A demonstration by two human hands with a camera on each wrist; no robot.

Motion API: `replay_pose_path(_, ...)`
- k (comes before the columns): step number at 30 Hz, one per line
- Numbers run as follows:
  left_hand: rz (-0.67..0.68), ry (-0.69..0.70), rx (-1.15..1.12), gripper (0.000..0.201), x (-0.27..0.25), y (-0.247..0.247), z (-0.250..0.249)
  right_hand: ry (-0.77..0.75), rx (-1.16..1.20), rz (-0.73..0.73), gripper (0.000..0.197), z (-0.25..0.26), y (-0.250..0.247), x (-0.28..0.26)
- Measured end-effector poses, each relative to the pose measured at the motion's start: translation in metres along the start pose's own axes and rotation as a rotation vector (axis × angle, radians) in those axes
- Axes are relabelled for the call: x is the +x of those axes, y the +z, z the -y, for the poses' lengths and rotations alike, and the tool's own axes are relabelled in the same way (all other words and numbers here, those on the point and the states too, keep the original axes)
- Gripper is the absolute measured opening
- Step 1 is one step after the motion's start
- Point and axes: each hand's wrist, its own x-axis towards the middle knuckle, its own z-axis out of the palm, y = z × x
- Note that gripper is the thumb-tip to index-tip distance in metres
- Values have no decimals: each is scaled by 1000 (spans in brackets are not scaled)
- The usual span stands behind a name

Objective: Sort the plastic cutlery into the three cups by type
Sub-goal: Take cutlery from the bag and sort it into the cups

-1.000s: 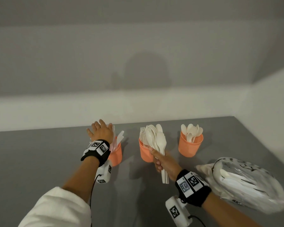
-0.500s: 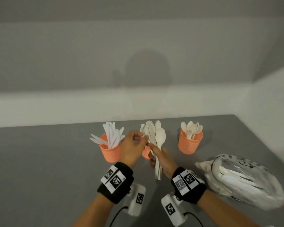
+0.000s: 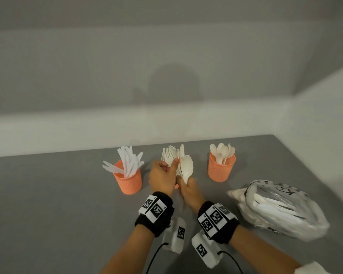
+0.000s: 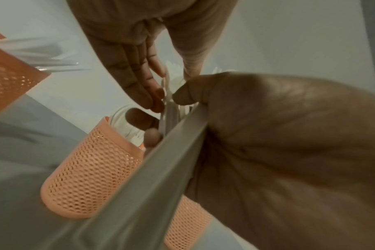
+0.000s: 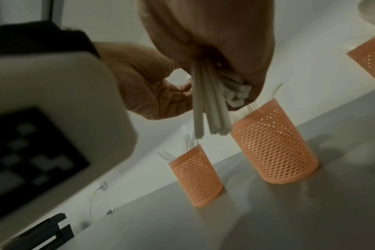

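Observation:
Three orange mesh cups stand in a row. The left cup (image 3: 128,179) holds knives and the right cup (image 3: 221,167) holds spoons. The middle cup (image 4: 92,169) holds forks and is mostly hidden by my hands in the head view. My right hand (image 3: 183,182) grips a bundle of white cutlery (image 3: 186,168) by its handles (image 5: 206,104), just in front of the middle cup (image 5: 274,147). My left hand (image 3: 171,165) meets the bundle from the left. Its thumb and fingers (image 4: 152,91) pinch one piece in the bundle; which type is unclear.
A clear plastic bag (image 3: 279,208) with more white cutlery lies on the grey table (image 3: 48,194) at the right. A pale wall runs close behind the cups, and another wall closes the right side.
My left hand left the knife cup, swung right and took hold of a piece in the bundle. The right hand drew the bundle slightly nearer.

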Motion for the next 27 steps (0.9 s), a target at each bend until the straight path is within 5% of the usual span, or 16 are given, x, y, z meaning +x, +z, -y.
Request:
replay_pose_path(10, 3, 75, 60, 12, -8, 4, -2, 149, 298, -49, 20, -4, -5, 4)
replay_pose_path(16, 47, -5, -292, 7, 1, -2, 1, 199, 438, -9, 20, -4, -17, 6)
replay_pose_path(21, 265, -142, -382, 17, 1, -18, -4, 193, 414, 65, 17, -1, -22, 5)
replay_pose_path(27, 556, -180, -294, 41, 0, -26, 9, 198, 346, 413, 12, 13, -22, -6)
